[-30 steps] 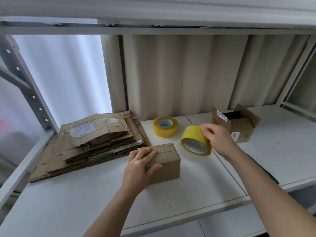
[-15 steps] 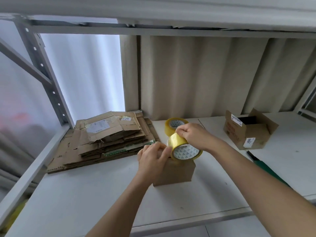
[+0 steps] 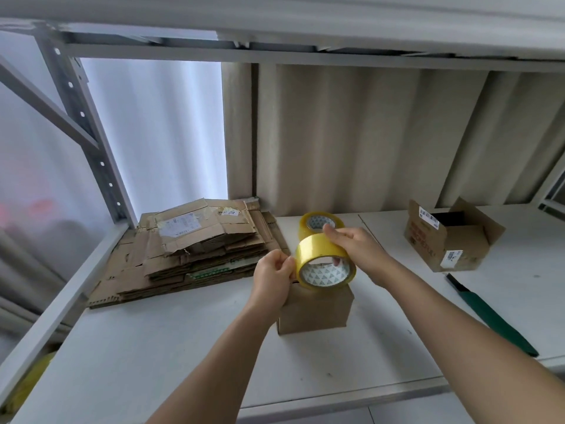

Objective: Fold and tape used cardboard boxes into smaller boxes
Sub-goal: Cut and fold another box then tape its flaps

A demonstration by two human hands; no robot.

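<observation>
- Nearest, on the white worktop: small folded box, flaps closed, no tape visible on it yet.
- Just above that box: left hand, fingers curled, pinching at the edge of the yellow tape roll, probably picking for the loose end.
- Right hand gripping the same roll from the far side, fingers wrapped over its rim and into the core; roll held off the worktop, over the box top.
- To the right: dark green tool lying flat near the worktop edge.
- Farther back: second tape roll resting behind the held one.
- Far right: open box, flaps up, labels showing.
- Far left: stack of flattened cardboard, still to be folded.
- Progress, as a judgement: one box formed, taping about to start, most of the stack left.
</observation>
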